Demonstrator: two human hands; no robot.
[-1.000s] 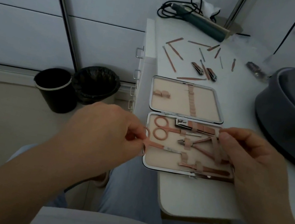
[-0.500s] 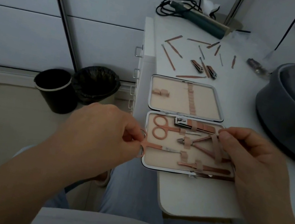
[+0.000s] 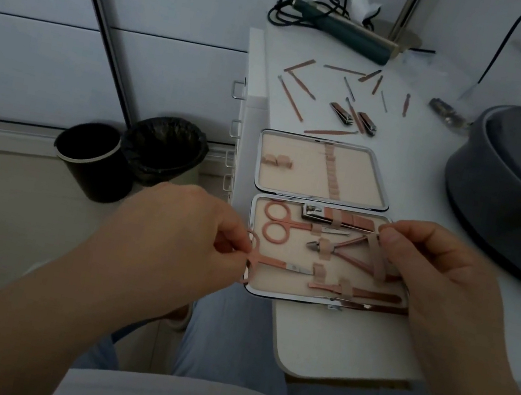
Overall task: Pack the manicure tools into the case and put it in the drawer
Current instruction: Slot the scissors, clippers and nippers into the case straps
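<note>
Case (image 3: 326, 174) half-packed: left hand (image 3: 176, 234) pinches scissors (image 3: 282, 264), right hand (image 3: 430, 272) pinches strap (image 3: 378, 253); loose tools (image 3: 350, 114) remain on counter (image 3: 348, 345).

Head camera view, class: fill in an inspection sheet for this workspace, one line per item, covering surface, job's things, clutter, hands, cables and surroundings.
Surface: white desk, drawer handles on its left side.
Job's things: manicure case lies open; near half holds pink scissors, nail clipper, cuticle nipper; loose tools lie beyond it.
Clutter: grey round cushion, green hair styler.
Hands: left hand pinches a second pair of scissors at the case's left edge; right hand pinches an elastic strap.
Cables: black cord coiled by the styler; another to a wall socket.
Surroundings: two black bins on the floor.
</note>
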